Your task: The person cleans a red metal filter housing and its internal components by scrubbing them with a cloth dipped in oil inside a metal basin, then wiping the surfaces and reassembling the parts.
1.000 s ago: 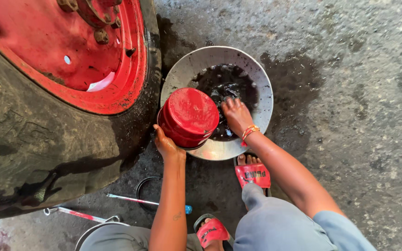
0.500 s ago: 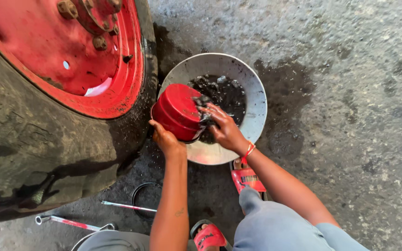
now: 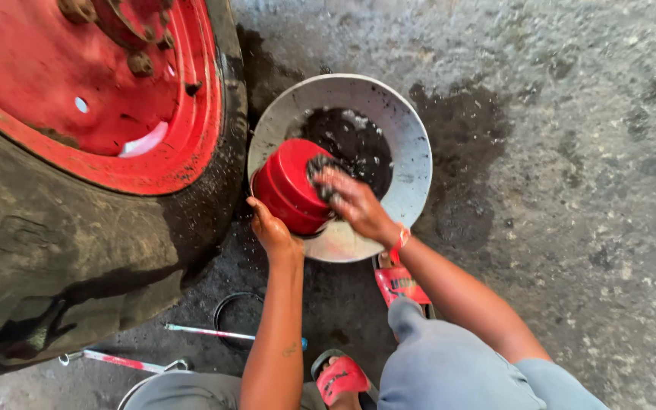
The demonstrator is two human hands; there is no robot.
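Right hand (image 3: 354,201) hiding red cap's (image 3: 290,186) edge

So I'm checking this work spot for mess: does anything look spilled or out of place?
Yes. Dark wet stains spread over the concrete floor around the metal basin, which holds black liquid. The left hand tilts a red cap over it while the right hand rubs it. Red-handled tools lie loose near the feet.
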